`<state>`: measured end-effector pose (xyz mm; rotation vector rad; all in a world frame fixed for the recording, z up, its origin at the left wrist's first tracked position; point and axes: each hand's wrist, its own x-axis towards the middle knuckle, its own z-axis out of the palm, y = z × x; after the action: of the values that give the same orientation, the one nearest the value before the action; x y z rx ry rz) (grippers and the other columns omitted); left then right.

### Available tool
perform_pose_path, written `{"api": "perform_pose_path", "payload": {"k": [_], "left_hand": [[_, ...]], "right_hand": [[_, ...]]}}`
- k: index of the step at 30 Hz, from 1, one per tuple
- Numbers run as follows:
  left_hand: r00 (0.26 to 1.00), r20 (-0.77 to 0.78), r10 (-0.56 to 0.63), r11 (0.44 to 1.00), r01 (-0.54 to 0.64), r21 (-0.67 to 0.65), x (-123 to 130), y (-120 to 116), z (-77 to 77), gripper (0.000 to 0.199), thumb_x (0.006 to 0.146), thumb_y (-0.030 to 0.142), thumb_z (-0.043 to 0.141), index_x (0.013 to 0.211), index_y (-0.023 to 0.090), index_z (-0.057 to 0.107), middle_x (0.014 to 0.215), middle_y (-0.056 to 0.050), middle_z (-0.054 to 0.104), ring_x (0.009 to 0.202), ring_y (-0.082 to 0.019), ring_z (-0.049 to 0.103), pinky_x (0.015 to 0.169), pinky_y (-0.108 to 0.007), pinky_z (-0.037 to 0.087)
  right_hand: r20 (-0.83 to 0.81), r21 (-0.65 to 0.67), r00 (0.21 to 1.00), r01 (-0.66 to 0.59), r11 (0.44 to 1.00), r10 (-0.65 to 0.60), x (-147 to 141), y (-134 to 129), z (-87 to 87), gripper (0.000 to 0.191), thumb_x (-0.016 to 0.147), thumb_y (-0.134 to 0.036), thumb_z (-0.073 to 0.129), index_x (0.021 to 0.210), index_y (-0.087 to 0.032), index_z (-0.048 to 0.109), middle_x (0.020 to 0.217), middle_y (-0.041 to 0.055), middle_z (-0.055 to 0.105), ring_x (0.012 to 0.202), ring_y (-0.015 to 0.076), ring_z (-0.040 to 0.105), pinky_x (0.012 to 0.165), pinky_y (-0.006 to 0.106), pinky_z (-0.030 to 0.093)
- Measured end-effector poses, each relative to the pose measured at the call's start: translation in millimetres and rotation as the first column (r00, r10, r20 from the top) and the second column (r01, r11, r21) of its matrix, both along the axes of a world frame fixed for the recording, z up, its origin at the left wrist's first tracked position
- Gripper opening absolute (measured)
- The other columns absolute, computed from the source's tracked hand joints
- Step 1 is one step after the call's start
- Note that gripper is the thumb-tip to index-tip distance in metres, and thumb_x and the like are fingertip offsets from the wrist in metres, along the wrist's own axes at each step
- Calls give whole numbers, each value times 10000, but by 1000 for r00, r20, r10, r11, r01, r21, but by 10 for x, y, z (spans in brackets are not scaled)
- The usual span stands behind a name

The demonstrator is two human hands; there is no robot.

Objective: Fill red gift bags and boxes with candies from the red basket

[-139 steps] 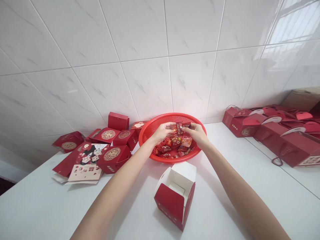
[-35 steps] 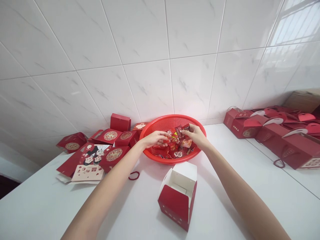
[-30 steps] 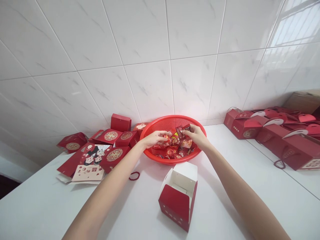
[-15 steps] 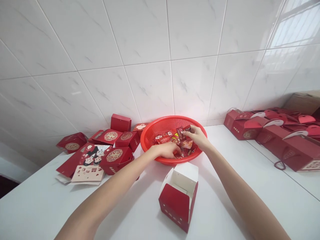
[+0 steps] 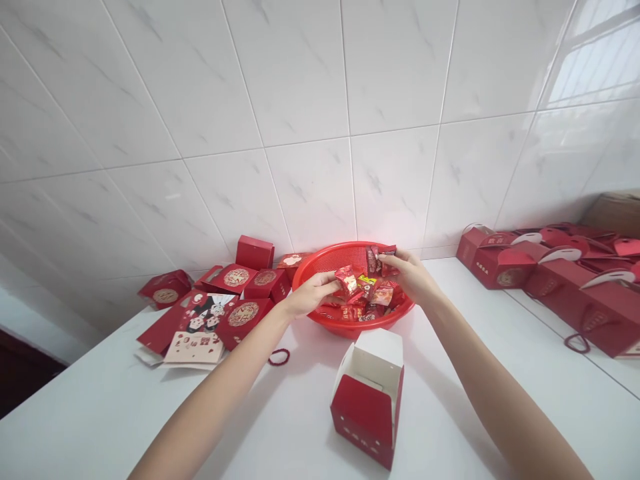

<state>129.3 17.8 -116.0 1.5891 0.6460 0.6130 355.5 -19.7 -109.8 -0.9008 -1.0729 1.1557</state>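
A red plastic colander (image 5: pixel 325 257) by the wall holds several wrapped candies (image 5: pixel 383 293). My left hand (image 5: pixel 313 293), over its left side, pinches a red-wrapped candy (image 5: pixel 349 283) between thumb and fingers. On the right side my right hand (image 5: pixel 407 273) is closed on dark red candy packets (image 5: pixel 379 260), lifted above the others. Part of that hold is hidden by the fingers. In front of the colander stands a red gift box (image 5: pixel 363 410), its top open and its white inside showing.
Red boxes (image 5: pixel 243 317) and a pale printed card (image 5: pixel 194 347) lie piled at the left. A dark red cord loop (image 5: pixel 279 357) rests near my left forearm. Rows of red handled boxes (image 5: pixel 565 287) stand at the right. White tiles (image 5: pixel 310 187) back the white table (image 5: pixel 280 427).
My left hand has come up and left out of the candies, now with a red-wrapped candy. My right hand still holds its dark red packets. The view has shifted slightly.
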Motion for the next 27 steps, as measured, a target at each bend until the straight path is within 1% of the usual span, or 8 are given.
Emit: {"api": "perform_pose_path", "payload": {"k": [4,7,10,12,15,19,22,27], "left_hand": [[995,94,30,998,-25,-54,-31,-224,48,440,759,480,769,1047,152,711,1103,-106,700,1044,-253,629,859,-331,516],[992,126,22,999,-18,-38,-31,-376,64,415,759,478,770,1009,149,725,1050,-105,716,1027,-248,635,878,-325,502],[990,144,-3,1000,3,5,-32,-506,87,404,782,500,742,987,152,730,1014,-99,722,988,-246,644,893,-340,495],[994,104,-26,997,19,68,-37,-580,120,382,825,497,696,982,152,731,1012,-93,720,993,-249,640,918,-350,486],[998,-43,-56,970,64,234,-52,-681,199,330,897,454,604,974,158,728,1000,-78,711,1010,-251,623,928,-345,476],[947,-319,-30,857,189,479,-67,-817,305,256,932,346,539,991,181,726,970,-59,686,899,-207,607,847,-305,477],[913,-407,-5,805,245,540,-67,-898,313,256,941,306,530,1088,215,719,970,-51,667,826,-170,603,794,-283,475],[927,-372,-39,790,257,557,-44,-986,256,322,962,308,493,1223,242,671,1037,-68,678,885,-183,626,784,-282,484]], "right_hand": [[-20,77,999,-46,996,48,-19,-242,258,289,646,-392,800,820,-182,703,843,46,701,771,178,645,666,289,545],[28,148,998,-66,987,63,-30,-477,437,265,696,-383,789,856,-188,706,851,37,708,758,169,654,678,290,547],[101,209,992,-91,974,71,-26,-691,557,239,757,-380,759,898,-197,701,886,44,721,788,188,677,714,320,565],[160,250,985,-100,963,61,-14,-805,600,233,787,-380,747,931,-202,702,901,47,724,799,197,687,719,334,575],[241,295,970,-107,949,35,10,-935,632,250,822,-388,732,998,-213,703,909,50,724,800,206,697,716,346,586],[283,312,959,-119,943,28,26,-1041,661,277,831,-397,729,1046,-225,701,875,48,723,783,214,703,683,344,597],[290,328,957,-108,938,9,28,-1075,673,264,828,-385,735,1039,-229,704,876,47,720,774,208,699,670,337,601],[323,329,946,-95,940,-18,15,-1105,664,246,819,-381,747,1015,-240,702,885,39,710,771,200,685,693,355,608]]}}
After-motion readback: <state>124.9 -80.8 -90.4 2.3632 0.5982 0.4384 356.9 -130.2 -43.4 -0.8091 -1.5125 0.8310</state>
